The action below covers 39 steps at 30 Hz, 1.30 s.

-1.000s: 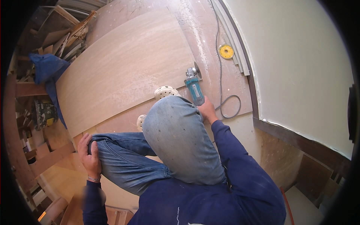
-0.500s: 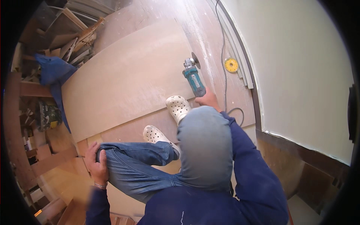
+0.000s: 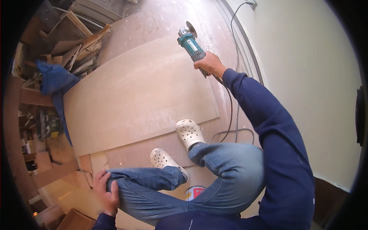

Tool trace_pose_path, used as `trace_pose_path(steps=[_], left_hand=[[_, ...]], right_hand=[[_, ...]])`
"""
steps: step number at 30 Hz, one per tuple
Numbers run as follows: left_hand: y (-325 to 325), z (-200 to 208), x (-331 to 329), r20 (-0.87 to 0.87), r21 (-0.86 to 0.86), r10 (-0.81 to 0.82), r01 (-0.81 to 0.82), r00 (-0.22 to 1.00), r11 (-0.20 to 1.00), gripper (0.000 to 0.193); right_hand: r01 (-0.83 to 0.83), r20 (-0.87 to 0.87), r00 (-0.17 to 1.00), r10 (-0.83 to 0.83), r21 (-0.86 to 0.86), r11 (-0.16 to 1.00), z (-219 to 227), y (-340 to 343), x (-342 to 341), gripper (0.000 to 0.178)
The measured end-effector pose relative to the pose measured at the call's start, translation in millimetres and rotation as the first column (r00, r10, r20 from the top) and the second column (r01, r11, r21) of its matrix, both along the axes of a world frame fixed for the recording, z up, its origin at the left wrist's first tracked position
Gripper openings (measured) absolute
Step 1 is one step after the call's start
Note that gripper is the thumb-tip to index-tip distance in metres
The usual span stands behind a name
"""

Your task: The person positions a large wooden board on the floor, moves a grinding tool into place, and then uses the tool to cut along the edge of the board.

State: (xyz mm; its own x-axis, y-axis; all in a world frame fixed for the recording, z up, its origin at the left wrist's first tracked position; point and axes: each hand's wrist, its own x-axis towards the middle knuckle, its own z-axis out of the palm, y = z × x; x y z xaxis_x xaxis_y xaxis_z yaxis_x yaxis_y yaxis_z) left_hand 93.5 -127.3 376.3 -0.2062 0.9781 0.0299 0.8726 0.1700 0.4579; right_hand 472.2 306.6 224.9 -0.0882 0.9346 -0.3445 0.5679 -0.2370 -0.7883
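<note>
My right hand (image 3: 211, 64) is wrapped around the rear body of a teal angle grinder (image 3: 190, 44), held out ahead over the far right part of a thin, pale wooden board (image 3: 134, 103). The grinder's round disc (image 3: 191, 29) stands edge-up at the far end, apart from the board as far as I can tell. A dark cord (image 3: 230, 111) hangs from its rear and loops on the floor. My left hand (image 3: 107, 189) lies over my left knee (image 3: 119, 182), fingers bent over it and holding no tool.
Scrap wood (image 3: 82, 53) is heaped at the far left, beside a blue cloth (image 3: 57, 78). A large pale panel (image 3: 303, 76) stretches along the right. My white clogs (image 3: 189, 134) are at the board's near edge. A round can (image 3: 194, 193) sits between my legs.
My right arm has stretched forward, carrying the grinder farther away and slightly left. My right knee has swung outward, uncovering the can. The yellow disc on the floor is no longer visible.
</note>
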Motion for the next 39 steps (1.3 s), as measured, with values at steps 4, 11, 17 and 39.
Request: trace_pose_path(steps=[4, 11, 17, 39], left_hand=[[7, 2, 1, -0.01, -0.028, -0.028, 0.028, 1.0, 0.999, 0.034], [7, 3, -1, -0.048, -0.099, -0.018, 0.013, 0.999, 0.995, 0.031], [14, 4, 10, -0.002, -0.108, 0.023, -0.023, 1.0, 0.994, 0.031], [15, 1, 7, -0.039, -0.133, 0.046, -0.051, 0.998, 0.99, 0.031]], right_hand=[[0.109, -0.023, 0.994, -0.108, 0.033, 0.994, -20, 31, -18, 0.044], [0.14, -0.001, 0.99, -0.14, 0.003, 0.99, -79, 39, -38, 0.058], [0.163, 0.02, 0.986, -0.163, -0.009, 0.987, -101, 51, -36, 0.057], [0.2, -0.059, 0.977, -0.205, -0.072, 0.977, -112, 62, -46, 0.058]])
